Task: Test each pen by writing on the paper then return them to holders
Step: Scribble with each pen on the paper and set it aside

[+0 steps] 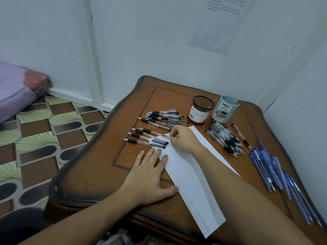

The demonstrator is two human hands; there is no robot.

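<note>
White walls close in a corner where a wooden bench (pixel 99 174) stands over a patterned floor (pixel 35 138), with a purple bundle (pixel 16 87) lying on the floor at the far left. A long strip of paper (pixel 194 191) runs slantwise across the bench, with small writing down its left edge. The left grip (pixel 150 174) lies flat and released on that edge. The right grip (pixel 183 138) reaches over the far end of the strip, its forearm covering part of the sheet, and pinches a pen (pixel 163 136) by one end. That pen lies low, crosswise to the paper and roughly parallel to the row of black pens (pixel 141 137) just beside it, whose tips point left. Farther back sits a heap of black pens (pixel 162 118). Another pile (pixel 224 138) lies right of the paper, with blue pens (pixel 272 170) near the right edge. Behind them a black mesh cup (pixel 200 110) and a pale blue holder (pixel 224 109) stand upright side by side; their contents cannot be made out.
</note>
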